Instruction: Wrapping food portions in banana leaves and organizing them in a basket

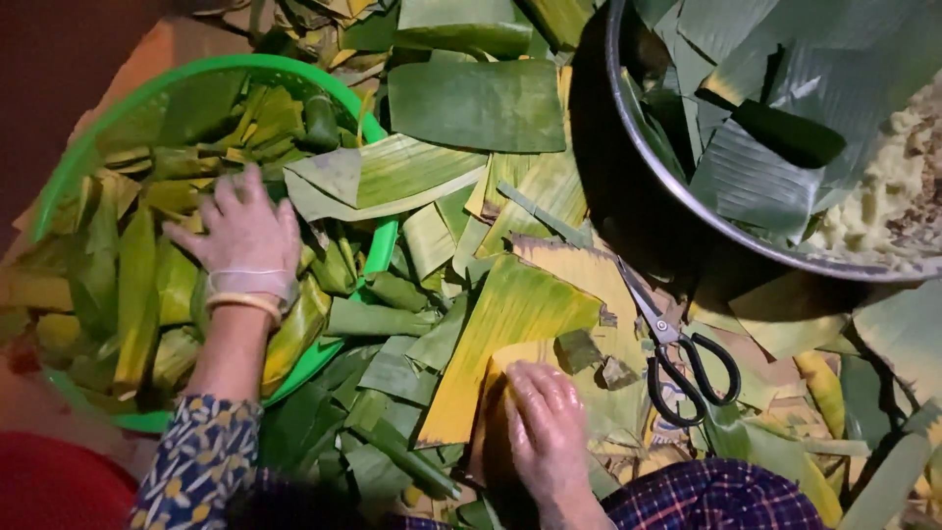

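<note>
Banana-leaf parcels (147, 285) fill a green plastic basket (88, 157), where the left hand (240, 231) rests spread flat on them. Open too, the right hand (545, 427) presses a yellowed leaf strip (510, 324) on the leaf-strewn surface. Black-handled scissors (677, 348) lie beside a steel basin (687, 211) holding cut leaves and pale yellow filling (883, 196).

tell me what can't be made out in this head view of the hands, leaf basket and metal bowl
- Round green plastic basket: its base is hidden by the leaf-wrapped parcels and the left hand.
- Big round metal bowl: cut off by the top and right edges; cut green leaves hide most of the pale yellow mash.
- Right hand: whatever its fingers press beneath is hidden.
- Black-handled scissors: blade tips blend into the leaves.
</note>
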